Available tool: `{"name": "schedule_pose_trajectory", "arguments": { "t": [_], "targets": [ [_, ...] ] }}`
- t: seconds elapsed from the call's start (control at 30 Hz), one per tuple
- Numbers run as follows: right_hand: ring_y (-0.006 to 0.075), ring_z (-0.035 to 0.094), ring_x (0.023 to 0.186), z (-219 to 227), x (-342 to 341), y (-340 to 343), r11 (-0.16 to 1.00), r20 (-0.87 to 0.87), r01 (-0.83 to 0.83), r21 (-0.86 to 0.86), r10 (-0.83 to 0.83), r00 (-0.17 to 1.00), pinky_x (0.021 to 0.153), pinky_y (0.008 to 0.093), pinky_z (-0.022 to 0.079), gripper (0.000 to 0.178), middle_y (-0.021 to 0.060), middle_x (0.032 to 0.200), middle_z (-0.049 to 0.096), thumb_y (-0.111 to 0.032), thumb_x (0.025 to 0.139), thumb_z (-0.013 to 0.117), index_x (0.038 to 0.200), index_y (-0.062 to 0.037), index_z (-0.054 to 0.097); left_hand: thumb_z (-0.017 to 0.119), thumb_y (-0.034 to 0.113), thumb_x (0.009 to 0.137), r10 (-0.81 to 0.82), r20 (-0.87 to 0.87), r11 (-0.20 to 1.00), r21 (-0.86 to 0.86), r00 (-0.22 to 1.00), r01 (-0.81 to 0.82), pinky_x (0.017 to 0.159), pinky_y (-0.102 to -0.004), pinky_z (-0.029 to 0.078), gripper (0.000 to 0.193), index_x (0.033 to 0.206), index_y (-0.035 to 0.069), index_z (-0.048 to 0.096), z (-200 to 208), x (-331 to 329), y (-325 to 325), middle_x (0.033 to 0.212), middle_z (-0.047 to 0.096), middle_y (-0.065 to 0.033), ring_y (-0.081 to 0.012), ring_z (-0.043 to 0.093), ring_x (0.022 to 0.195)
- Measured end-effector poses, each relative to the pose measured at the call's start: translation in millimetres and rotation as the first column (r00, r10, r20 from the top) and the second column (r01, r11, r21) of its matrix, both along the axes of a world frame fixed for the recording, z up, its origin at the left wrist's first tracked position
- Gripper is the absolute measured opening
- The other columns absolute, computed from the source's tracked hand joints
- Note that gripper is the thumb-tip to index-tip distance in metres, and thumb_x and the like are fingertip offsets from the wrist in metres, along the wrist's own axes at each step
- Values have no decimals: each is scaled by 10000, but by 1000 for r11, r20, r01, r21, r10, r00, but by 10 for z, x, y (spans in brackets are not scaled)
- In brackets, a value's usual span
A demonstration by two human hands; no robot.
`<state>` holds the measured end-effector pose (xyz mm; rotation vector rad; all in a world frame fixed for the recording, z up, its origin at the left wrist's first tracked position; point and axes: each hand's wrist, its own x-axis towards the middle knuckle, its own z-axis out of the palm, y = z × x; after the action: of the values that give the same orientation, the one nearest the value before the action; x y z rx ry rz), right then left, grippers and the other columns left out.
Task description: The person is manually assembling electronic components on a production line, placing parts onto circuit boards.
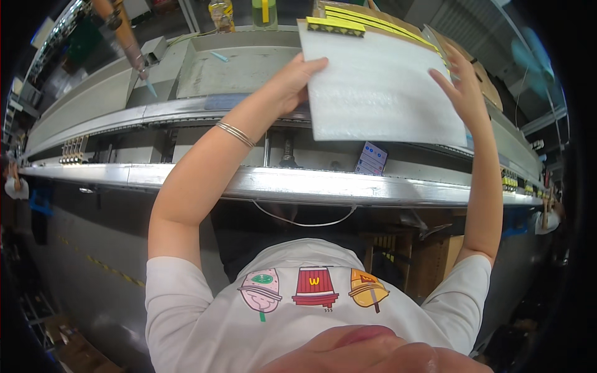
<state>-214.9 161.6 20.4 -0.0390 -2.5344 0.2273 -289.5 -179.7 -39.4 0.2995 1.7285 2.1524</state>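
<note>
My left hand (298,78) is closed on the left edge of a white packing-foam sheet (379,93), thumb on its front and the other fingers hidden behind. My right hand (463,84) is at the sheet's right side, thumb and fingers spread apart, the thumb lying over its front. The sheet is tilted above the metal work line. Along its upper edge runs a yellow and black strip (336,27). More yellow strips (379,23) and brown cardboard (460,46) show behind the sheet.
A phone with a lit screen (371,158) lies below the sheet, behind the metal front rail (311,183). An orange-handled tool (127,46) hangs at the upper left. A bottle (221,15) and a green container (265,15) stand at the back.
</note>
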Motion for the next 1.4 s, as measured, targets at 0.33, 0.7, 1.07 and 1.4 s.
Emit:
{"name": "schedule_pose_trajectory", "arguments": {
  "t": [0.33, 0.7, 1.07, 1.4],
  "targets": [
    [273, 656, 1014, -181, -1315, -1451, 839, 40, -337, 427, 354, 934, 810, 360, 534, 564, 77, 1232, 638, -570, 978, 593, 1446, -258, 546, 575, 228, 1005, -61, 63, 998, 21, 996, 60, 850, -359, 598, 489, 1397, -26, 432, -98, 92, -197, 1253, 620, -257, -304, 681, 1081],
    [208, 626, 762, -142, -1546, -1576, 715, 130, -487, 502, 494, 860, 633, 322, 453, 402, 18, 1045, 666, -459, 1029, 569, 1304, -176, 645, 567, 216, 1001, -46, 52, 997, 66, 998, 43, 768, -344, 604, 462, 1360, -59, 471, -98, -24, -262, 1164, 657, -257, -277, 712, 956],
    [369, 614, 1224, 1118, -1604, -843, 737, -553, -554, -386, 296, 779, 1037, 428, 531, 561, 249, 1444, 543, -341, 1100, 483, 1520, 25, 413, 626, 196, 974, 139, -121, 972, 204, 983, -112, 792, -395, 610, 437, 1295, -81, 518, 105, -245, -604, 1129, 663, -249, -308, 708, 925],
    [205, 621, 960, 753, -806, 204, 857, -404, -155, -491, -67, 912, 800, 334, 516, 539, 139, 1178, 640, -497, 1081, 419, 1308, -50, 619, 552, 251, 1022, 478, 116, 683, 574, 870, -452, 856, -397, 596, 458, 1364, -48, 488, 146, -604, -824, 1229, 652, -238, -301, 698, 1034]
  ]
}}
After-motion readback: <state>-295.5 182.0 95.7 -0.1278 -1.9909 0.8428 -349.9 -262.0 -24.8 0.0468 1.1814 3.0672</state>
